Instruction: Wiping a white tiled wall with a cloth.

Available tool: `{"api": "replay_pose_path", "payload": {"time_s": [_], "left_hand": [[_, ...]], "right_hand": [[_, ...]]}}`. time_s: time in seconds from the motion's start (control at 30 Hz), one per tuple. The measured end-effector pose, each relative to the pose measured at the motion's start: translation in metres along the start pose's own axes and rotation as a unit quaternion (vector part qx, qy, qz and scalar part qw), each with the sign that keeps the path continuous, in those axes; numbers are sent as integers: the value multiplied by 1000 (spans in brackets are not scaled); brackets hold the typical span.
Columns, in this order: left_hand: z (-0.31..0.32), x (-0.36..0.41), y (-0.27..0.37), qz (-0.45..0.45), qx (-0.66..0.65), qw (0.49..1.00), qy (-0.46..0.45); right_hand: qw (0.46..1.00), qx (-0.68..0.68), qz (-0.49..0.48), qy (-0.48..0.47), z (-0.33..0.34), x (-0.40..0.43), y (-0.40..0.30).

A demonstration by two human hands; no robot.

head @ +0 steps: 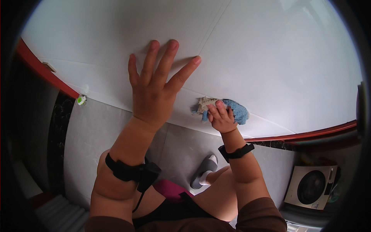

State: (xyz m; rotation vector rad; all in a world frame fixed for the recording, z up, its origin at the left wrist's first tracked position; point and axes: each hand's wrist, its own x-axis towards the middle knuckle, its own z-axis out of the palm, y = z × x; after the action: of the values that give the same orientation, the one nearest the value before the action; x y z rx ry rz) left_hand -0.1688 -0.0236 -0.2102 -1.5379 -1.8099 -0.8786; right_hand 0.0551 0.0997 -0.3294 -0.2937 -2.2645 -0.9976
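My left hand [155,87] is spread against the white tiled wall [269,58], with several fingertips at the surface and nothing held. Lower down and to the right, my right hand [223,119] presses a blue and beige cloth [237,111] to the wall near its bottom edge. The cloth is bunched, with its beige, frayed part to the left of my fingers and the blue part to the right. My palm and the fingers' undersides are hidden.
Grey floor tiles [176,145] meet the wall's foot. Red frame edges run at the left [55,76] and right [327,130]. A small white and green object [82,100] sits at the left corner. A front-loading washing machine [311,187] stands at the right.
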Motion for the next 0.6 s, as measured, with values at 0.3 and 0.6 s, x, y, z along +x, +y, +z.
{"api": "replay_pose_path", "payload": {"time_s": [0.3, 0.6], "left_hand": [[-1, 5, -20, -25, -17, 999, 45], [8, 8, -15, -73, -62, 993, 70]], "right_hand": [[694, 562, 222, -391, 30, 7, -80], [672, 545, 311, -394, 46, -28, -96]]}}
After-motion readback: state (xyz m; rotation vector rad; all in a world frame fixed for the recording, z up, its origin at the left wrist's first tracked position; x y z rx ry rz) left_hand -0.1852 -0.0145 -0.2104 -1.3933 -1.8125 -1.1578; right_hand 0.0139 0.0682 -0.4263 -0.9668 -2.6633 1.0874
